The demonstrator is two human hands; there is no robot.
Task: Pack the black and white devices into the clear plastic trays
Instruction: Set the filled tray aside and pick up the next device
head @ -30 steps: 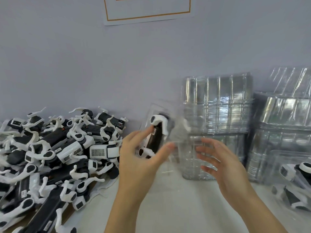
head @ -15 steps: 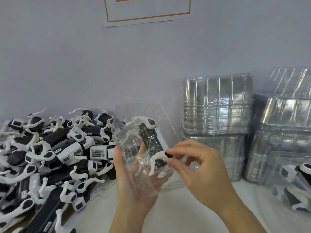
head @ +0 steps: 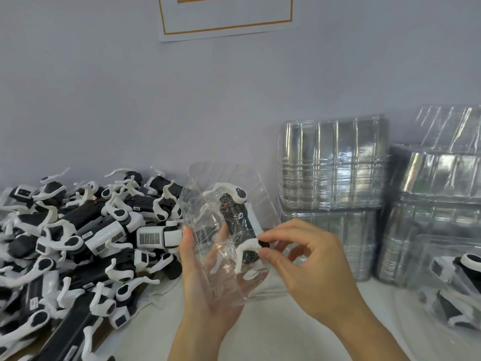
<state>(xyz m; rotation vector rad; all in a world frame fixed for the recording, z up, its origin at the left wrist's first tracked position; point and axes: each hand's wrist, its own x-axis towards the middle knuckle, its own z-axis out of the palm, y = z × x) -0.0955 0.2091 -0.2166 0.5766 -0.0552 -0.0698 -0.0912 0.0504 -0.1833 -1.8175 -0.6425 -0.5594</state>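
1. We are mid-way through seating one black and white device (head: 238, 225) in a clear plastic tray (head: 208, 246). Our left hand (head: 208, 280) cradles the tray from beneath, fingers curled up around its sides, and the device lies inside it, raised above the table (head: 273, 332).
2. Our right hand (head: 309, 267) pinches at the device's lower end, thumb and forefinger closed on the white arm there.
3. We judge the next move to be a press or small twist until the body drops into the moulded recess — the thin plastic will flex, so the cradling hand must stay firm.
4. Containers: the held tray has this one device; two stacks of empty trays (head: 330, 173) stand against the wall.
5. At far right a packed tray (head: 450, 280) holds at least one device; the loose pile of devices (head: 78, 243) waits at left.
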